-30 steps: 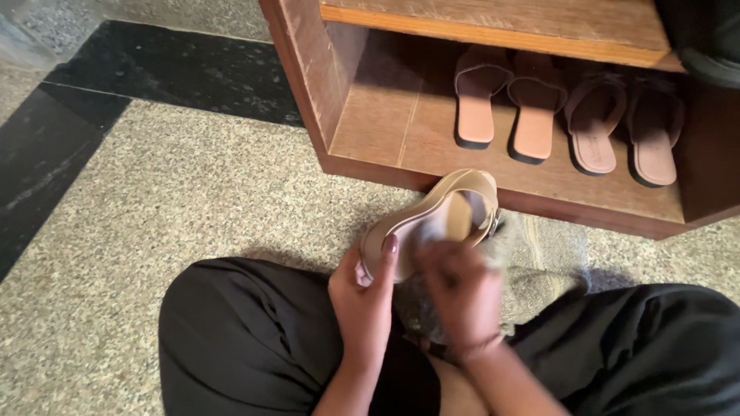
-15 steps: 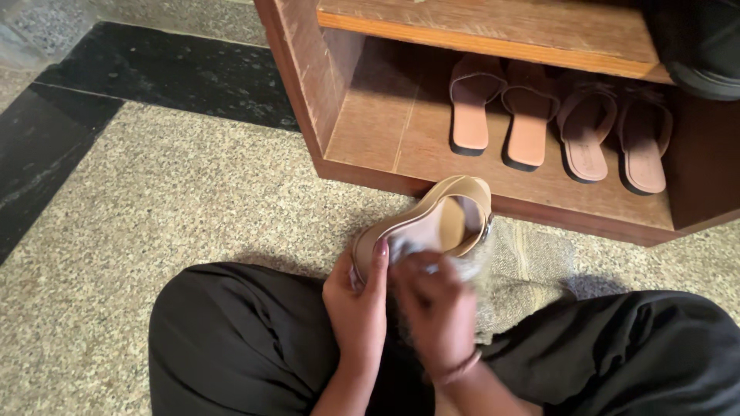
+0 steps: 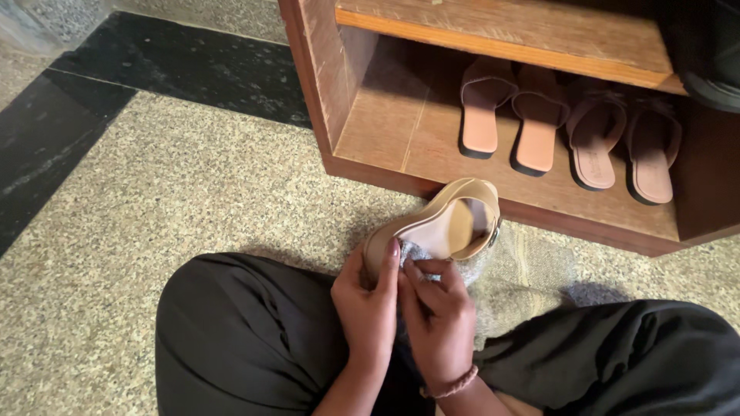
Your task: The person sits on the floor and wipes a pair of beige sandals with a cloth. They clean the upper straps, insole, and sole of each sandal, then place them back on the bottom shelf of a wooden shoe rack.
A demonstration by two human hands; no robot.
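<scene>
Speckled stone floor (image 3: 154, 200), crossed by a dark band, is being seen from the head view, and a wooden shoe rack (image 3: 324, 100) is standing on it. The rack is taken as the landmark. On its lowest shelf two pairs of flat slippers (image 3: 566, 131) are lying side by side, toes pointing inward.

Just in front of the rack's lower edge, above the lap in black trousers (image 3: 247, 331), a beige sandal (image 3: 435, 223) is being held tilted on its side, with the heel strap nearest the rack. The left hand (image 3: 368, 304) is being closed around the toe end of the sandal, the thumb pressed on the sole edge. The right hand (image 3: 439, 320) is being clenched on a grey cloth (image 3: 432, 258), which is being pressed against the inner sole. More of the cloth (image 3: 524, 277) is lying on the floor, between the rack and the right knee.

For this wiping to be done well, it is judged that the sandal should be kept firmly steadied at the toe, while the cloth is being moved in short strokes along the insole toward the strap. The folds under the strap are probably being missed easily, so the cloth should be pushed in there with the fingertips.
</scene>
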